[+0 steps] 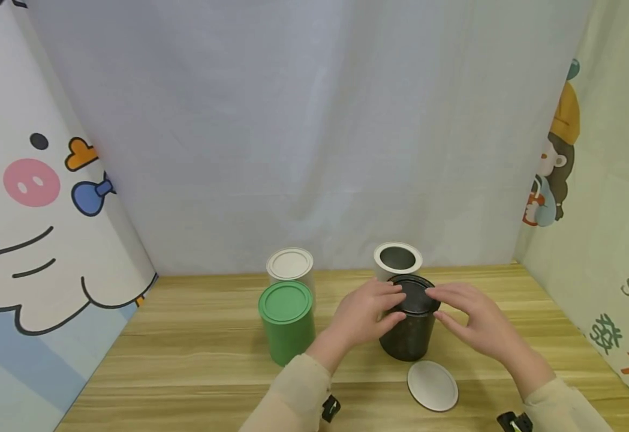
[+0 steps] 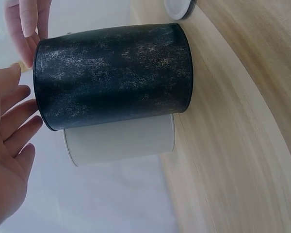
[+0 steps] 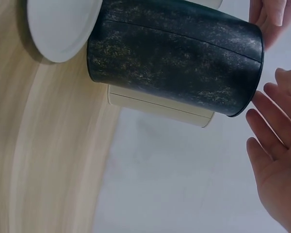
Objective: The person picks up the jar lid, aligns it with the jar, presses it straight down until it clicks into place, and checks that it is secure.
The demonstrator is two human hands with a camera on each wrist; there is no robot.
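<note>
A black can [image 1: 408, 339] with a black lid [image 1: 414, 297] stands upright on the table. My left hand [image 1: 367, 309] is at the left side of its top, the fingers extended over the lid's edge and the thumb near the rim. On the other side, my right hand [image 1: 476, 315] has its fingertips by the rim, with thumb apart from the fingers. Both wrist views show the fingers loosely bent around the can's top end, not wrapped round it. Whether any fingertip touches the lid is hard to tell. A round white lid [image 1: 433, 386] lies flat in front of the can.
Behind the black can stands a white can [image 1: 383, 271] with an uncovered top and dark interior. To the left are a green lidded can [image 1: 289, 333] and, behind it, a white lidded can [image 1: 290, 264]. A grey curtain [image 1: 292, 150] hangs along the wooden table's [image 1: 195, 360] back edge.
</note>
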